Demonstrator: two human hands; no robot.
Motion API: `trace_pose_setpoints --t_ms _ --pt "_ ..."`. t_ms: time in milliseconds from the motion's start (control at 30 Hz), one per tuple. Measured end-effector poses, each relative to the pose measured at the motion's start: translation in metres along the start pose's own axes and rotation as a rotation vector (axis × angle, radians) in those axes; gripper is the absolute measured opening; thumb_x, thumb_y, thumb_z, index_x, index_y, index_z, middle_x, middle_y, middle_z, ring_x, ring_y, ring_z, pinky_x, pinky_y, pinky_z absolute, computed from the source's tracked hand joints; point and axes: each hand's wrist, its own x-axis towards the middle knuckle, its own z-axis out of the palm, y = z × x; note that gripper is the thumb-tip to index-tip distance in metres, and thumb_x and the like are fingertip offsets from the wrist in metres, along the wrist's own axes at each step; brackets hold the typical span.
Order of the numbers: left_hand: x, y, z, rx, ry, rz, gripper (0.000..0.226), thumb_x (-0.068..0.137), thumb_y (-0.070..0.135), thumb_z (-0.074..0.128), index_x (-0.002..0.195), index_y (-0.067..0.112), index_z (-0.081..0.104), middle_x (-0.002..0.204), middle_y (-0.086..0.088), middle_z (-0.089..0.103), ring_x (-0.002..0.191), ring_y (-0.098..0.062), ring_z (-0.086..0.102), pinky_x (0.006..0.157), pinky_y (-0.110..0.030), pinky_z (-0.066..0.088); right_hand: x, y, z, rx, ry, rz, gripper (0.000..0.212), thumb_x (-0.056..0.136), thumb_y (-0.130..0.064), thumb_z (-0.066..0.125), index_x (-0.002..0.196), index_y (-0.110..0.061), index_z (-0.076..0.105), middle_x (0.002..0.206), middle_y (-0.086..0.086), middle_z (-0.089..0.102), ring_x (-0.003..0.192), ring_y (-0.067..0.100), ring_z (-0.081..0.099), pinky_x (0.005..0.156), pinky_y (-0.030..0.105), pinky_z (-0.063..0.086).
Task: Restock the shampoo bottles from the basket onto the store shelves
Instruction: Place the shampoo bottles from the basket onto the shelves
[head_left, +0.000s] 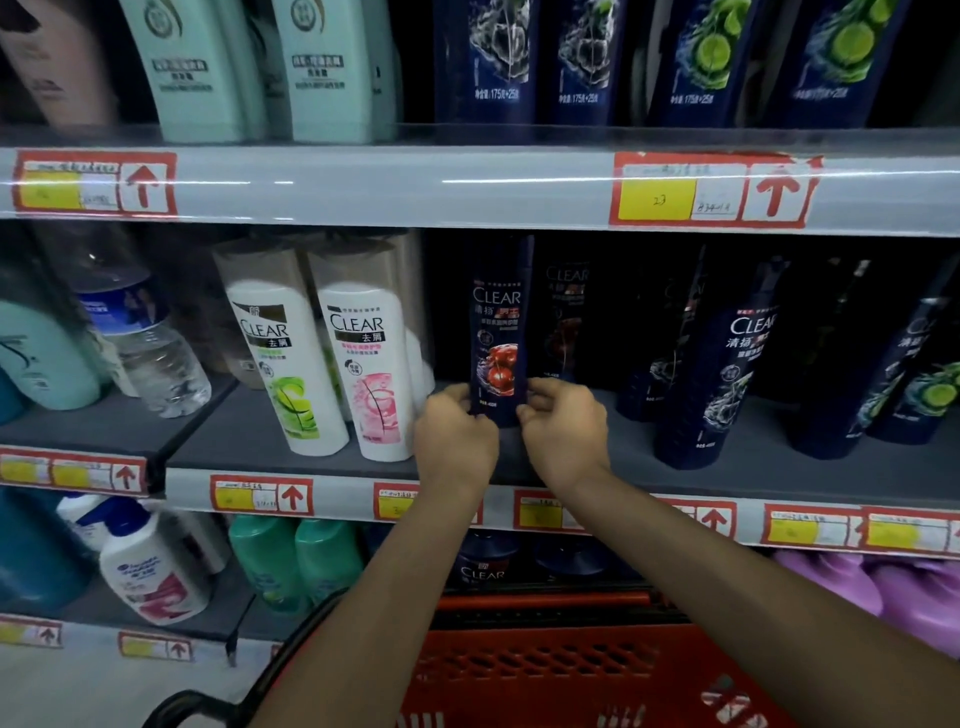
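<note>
A water bottle (150, 343) leans at nine o'clock on the middle shelf (249, 441); two white bottles (291, 364) tilt just right of it; the left hand (454, 441), fingers curled, grips the dark shampoo bottle (498, 332) at its seven o'clock; that bottle stands upright mid-shelf; the right hand (563, 431) pinches its five o'clock corner; the red basket (545, 670) sits at six o'clock.

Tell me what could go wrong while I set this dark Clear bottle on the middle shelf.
The left hand and right hand pinch only the base of the dark Clear bottle, so the tall bottle could tip when released.
The left hand is close beside the white pink-label bottle, which stands near the front of the shelf; a nudge might knock it off.
</note>
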Motion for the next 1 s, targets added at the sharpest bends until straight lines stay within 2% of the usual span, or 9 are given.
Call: trace_pose_setpoints --t_ms 67,167,267,433,567,633,733,867,1000 --pt "-0.002 0.001 0.0 -0.003 -0.02 -0.005 0.041 0.089 -0.004 0.058 0.125 0.011 0.069 0.118 -0.003 0.073 0.111 -0.022 0.067 0.092 -0.03 0.052 0.001 0.002 0.003 0.009 -0.024 -0.007 0.042 0.092 0.002 0.055 0.127 -0.015 0.071 0.118 0.001 0.073 0.114 0.015 0.066 0.096 0.021 0.048" --pt "-0.002 0.001 -0.001 -0.016 -0.051 0.004 0.036 0.088 -0.001 0.063 0.122 0.012 0.07 0.114 -0.006 0.075 0.105 -0.027 0.07 0.095 -0.04 0.056 0.002 0.004 0.007 0.071 -0.073 0.002 0.052 0.088 0.006 0.056 0.136 -0.013 0.064 0.126 0.002 0.071 0.114 0.012 0.065 0.104 0.03 0.052" --pt "-0.001 0.003 -0.004 -0.018 -0.105 -0.011 0.042 0.087 -0.002 0.061 0.127 0.012 0.067 0.117 -0.007 0.075 0.107 -0.028 0.069 0.098 -0.045 0.056 0.004 0.002 0.004 0.123 -0.127 0.035 0.06 0.085 0.009 0.056 0.141 -0.012 0.059 0.13 0.003 0.068 0.113 0.01 0.063 0.108 0.032 0.049" --pt "0.007 -0.002 -0.005 -0.045 -0.181 -0.012 0.069 0.065 0.021 0.053 0.132 0.016 0.063 0.124 -0.008 0.072 0.114 -0.03 0.067 0.104 -0.049 0.053 0.009 -0.001 0.003 0.148 -0.215 0.096 0.066 0.086 0.007 0.056 0.149 -0.013 0.05 0.139 0.001 0.063 0.128 0.015 0.059 0.113 0.031 0.043" --pt "0.008 0.002 -0.01 -0.058 -0.271 -0.036 0.061 0.064 0.023 0.058 0.126 0.025 0.059 0.118 0.001 0.065 0.12 -0.028 0.063 0.11 -0.046 0.048 0.007 -0.004 -0.001 0.139 -0.283 0.106 0.068 0.09 0.009 0.055 0.153 -0.013 0.043 0.141 -0.001 0.058 0.13 0.015 0.054 0.114 0.03 0.04" --pt "0.003 0.009 -0.017 -0.042 -0.308 -0.042 0.057 0.073 0.016 0.069 0.129 0.019 0.059 0.116 0.003 0.062 0.118 -0.023 0.061 0.11 -0.043 0.048 0.006 -0.005 -0.004 0.154 -0.303 0.117 0.069 0.091 0.009 0.055 0.154 -0.012 0.04 0.148 0.005 0.054 0.134 0.02 0.053 0.116 0.031 0.038" --pt "0.0 0.015 -0.023 0.004 -0.347 -0.051 0.043 0.089 -0.002 0.07 0.13 0.007 0.062 0.121 -0.006 0.069 0.116 -0.026 0.065 0.104 -0.039 0.052 0.006 -0.009 -0.01 0.135 -0.306 0.142 0.069 0.092 0.006 0.057 0.156 -0.012 0.036 0.148 0.006 0.054 0.136 0.021 0.05 0.114 0.027 0.037" --pt "-0.014 0.024 -0.03 0.044 -0.33 -0.004 0.046 0.095 -0.003 0.065 0.139 0.003 0.054 0.118 -0.007 0.066 0.108 -0.02 0.062 0.084 -0.025 0.053 -0.003 -0.014 -0.03 0.047 -0.318 0.081 0.072 0.094 0.007 0.056 0.158 -0.016 0.033 0.149 0.008 0.052 0.139 0.023 0.047 0.117 0.03 0.037" --pt "-0.039 0.028 -0.038 0.147 -0.336 0.103 0.069 0.09 0.019 0.074 0.152 0.013 0.045 0.14 -0.004 0.059 0.13 -0.018 0.055 0.112 -0.034 0.045 -0.025 -0.015 -0.069 -0.058 -0.349 -0.012 0.077 0.09 -0.009 0.074 0.157 -0.021 0.038 0.152 0.006 0.048 0.138 0.021 0.048 0.107 0.02 0.037"
